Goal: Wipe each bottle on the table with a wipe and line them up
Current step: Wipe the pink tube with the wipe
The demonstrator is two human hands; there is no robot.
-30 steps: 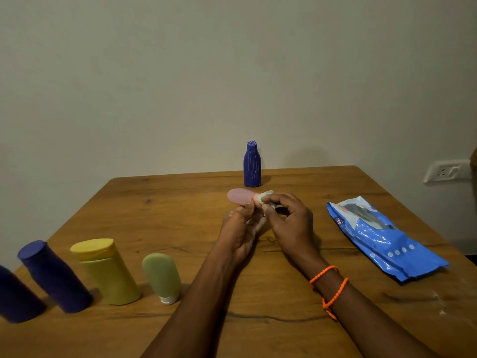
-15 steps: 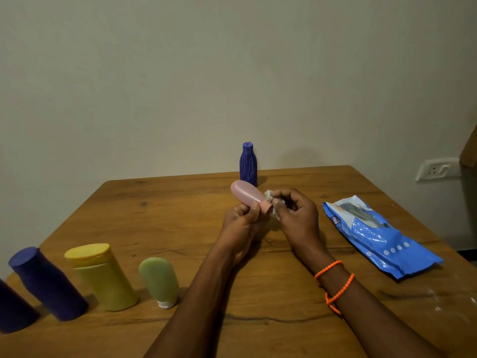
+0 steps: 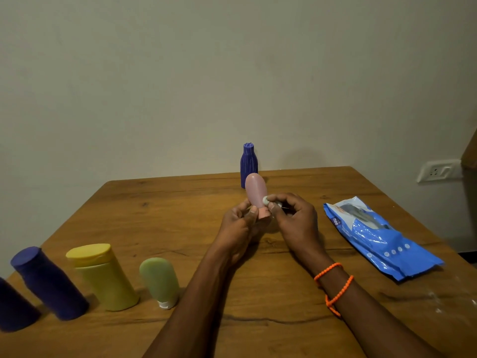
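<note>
On the wooden counter (image 3: 180, 215), far left of my grip, wiped bottles (image 3: 103, 277) stand in line. My left hand (image 3: 238, 228) pinches the pink bottle (image 3: 256, 193), now raised upright from lying sideways; my right hand (image 3: 294, 218) pinches the wipe (image 3: 266, 200) against it, so wiping continues.

Bare forearms, orange beaded wrist cord (image 3: 333, 285)

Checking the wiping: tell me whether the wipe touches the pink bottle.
Touching. The head view shows the right hand pressing the small wadded wipe against the pink bottle, no gap between them.

Far-left purple bottle (image 3: 13, 308) cut by edge.
</note>
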